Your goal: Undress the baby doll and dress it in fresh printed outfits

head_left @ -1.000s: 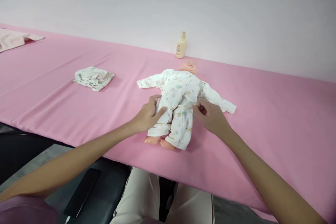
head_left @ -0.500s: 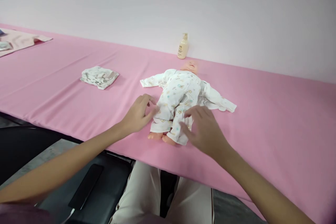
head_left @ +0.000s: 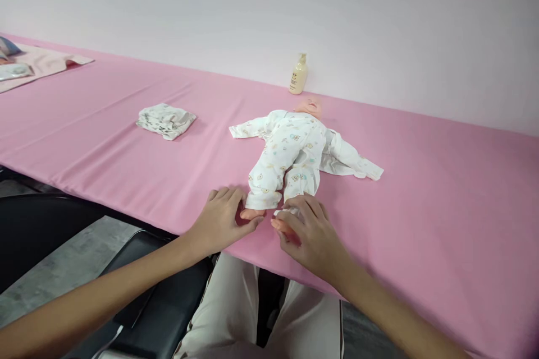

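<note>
A baby doll [head_left: 309, 105] lies on its back on a pink-covered table, its head toward the wall. It wears a white printed outfit [head_left: 290, 137] with both sleeves spread and the trouser legs toward me. My left hand [head_left: 221, 219] curls around the doll's foot on the left [head_left: 251, 213], thumb in front and fingers beside the trouser cuff. My right hand [head_left: 311, 230] is closed around the other foot [head_left: 283, 226] and its cuff, hiding much of both.
Folded white printed cloth [head_left: 166, 120] lies left of the doll. A cream pump bottle [head_left: 298, 74] stands by the wall [head_left: 189, 5]. At the far left lies a pale pink cloth [head_left: 50, 61] with items on it. A black chair seat [head_left: 168, 303] is below the table edge [head_left: 138, 221].
Both hands have moved down from the trouser legs to the doll's feet and closed in around them. The legs now lie slightly further apart.
</note>
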`<action>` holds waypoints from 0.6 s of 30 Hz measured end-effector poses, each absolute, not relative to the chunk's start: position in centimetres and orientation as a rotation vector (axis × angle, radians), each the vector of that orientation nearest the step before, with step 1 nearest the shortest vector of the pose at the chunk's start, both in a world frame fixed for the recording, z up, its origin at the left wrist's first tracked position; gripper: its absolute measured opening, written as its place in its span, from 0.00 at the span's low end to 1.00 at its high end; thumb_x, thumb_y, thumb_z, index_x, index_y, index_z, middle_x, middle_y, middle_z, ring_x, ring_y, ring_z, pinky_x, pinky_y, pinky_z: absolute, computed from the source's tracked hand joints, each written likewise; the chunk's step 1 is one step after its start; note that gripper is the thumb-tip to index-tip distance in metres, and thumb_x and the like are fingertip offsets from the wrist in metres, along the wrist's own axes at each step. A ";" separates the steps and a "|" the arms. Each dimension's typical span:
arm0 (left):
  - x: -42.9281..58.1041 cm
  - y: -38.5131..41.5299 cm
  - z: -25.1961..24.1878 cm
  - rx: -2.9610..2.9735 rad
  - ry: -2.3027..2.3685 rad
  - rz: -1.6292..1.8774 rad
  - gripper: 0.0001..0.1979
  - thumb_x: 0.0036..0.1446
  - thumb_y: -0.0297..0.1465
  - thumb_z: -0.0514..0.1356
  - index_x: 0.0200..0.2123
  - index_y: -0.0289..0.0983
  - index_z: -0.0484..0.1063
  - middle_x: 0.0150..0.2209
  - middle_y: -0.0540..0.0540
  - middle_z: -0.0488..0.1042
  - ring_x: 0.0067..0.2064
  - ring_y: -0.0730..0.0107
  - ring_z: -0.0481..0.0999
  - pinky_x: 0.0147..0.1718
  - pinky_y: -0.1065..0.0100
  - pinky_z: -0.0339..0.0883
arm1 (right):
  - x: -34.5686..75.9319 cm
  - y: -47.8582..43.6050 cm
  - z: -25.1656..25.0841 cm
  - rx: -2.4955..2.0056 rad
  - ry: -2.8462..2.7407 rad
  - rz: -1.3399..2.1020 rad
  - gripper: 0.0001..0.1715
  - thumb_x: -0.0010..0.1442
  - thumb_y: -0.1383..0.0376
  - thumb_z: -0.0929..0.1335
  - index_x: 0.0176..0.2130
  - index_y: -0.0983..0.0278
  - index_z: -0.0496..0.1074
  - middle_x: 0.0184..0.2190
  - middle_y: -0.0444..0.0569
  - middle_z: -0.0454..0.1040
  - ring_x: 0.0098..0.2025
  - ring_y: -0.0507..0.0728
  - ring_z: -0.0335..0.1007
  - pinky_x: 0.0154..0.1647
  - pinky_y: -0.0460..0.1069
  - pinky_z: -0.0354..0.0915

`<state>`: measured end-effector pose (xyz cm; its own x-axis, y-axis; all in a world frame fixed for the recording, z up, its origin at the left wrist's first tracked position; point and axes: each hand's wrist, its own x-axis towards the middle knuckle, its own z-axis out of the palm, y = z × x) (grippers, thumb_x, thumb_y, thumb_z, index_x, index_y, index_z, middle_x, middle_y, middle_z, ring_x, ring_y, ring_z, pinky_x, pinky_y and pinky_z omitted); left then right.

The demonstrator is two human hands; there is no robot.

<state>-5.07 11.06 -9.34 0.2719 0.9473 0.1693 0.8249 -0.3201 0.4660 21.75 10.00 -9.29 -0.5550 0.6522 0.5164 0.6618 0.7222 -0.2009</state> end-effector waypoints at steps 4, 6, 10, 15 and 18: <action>-4.9 11.3 -8.7 2.254 1.590 0.570 0.19 0.70 0.49 0.62 0.36 0.41 0.63 0.35 0.49 0.73 0.41 0.57 0.74 0.48 0.52 0.62 | 23.0 8.6 -9.6 -1.012 -2.256 -0.138 0.15 0.65 0.71 0.72 0.51 0.61 0.76 0.56 0.58 0.76 0.63 0.68 0.71 0.66 0.65 0.68; -4.8 11.4 -8.7 2.249 1.551 0.569 0.20 0.71 0.48 0.61 0.34 0.41 0.62 0.34 0.50 0.72 0.40 0.59 0.74 0.47 0.53 0.61 | 23.6 7.8 -10.0 -1.108 -2.201 -0.253 0.15 0.66 0.67 0.74 0.53 0.60 0.76 0.56 0.58 0.76 0.60 0.69 0.71 0.64 0.65 0.68; -4.9 11.4 -9.1 2.243 1.515 0.627 0.20 0.71 0.49 0.62 0.35 0.41 0.63 0.34 0.50 0.71 0.38 0.59 0.72 0.45 0.53 0.62 | 23.9 6.5 -11.0 -1.297 -2.154 -0.372 0.10 0.68 0.62 0.76 0.47 0.59 0.75 0.52 0.58 0.77 0.53 0.68 0.72 0.56 0.63 0.67; -5.4 11.9 -8.5 2.275 1.568 0.868 0.17 0.67 0.46 0.65 0.43 0.41 0.64 0.43 0.43 0.74 0.45 0.52 0.72 0.48 0.51 0.67 | 22.0 5.7 -11.4 -1.487 -2.075 -0.285 0.21 0.67 0.50 0.77 0.42 0.60 0.69 0.41 0.55 0.76 0.44 0.66 0.70 0.45 0.58 0.64; -4.8 13.8 -7.2 2.426 1.331 0.928 0.13 0.71 0.41 0.62 0.51 0.41 0.68 0.53 0.40 0.76 0.56 0.49 0.72 0.57 0.49 0.67 | 19.9 5.8 -11.5 -1.530 -2.043 -0.261 0.22 0.70 0.48 0.75 0.39 0.58 0.66 0.34 0.49 0.75 0.38 0.63 0.70 0.43 0.57 0.61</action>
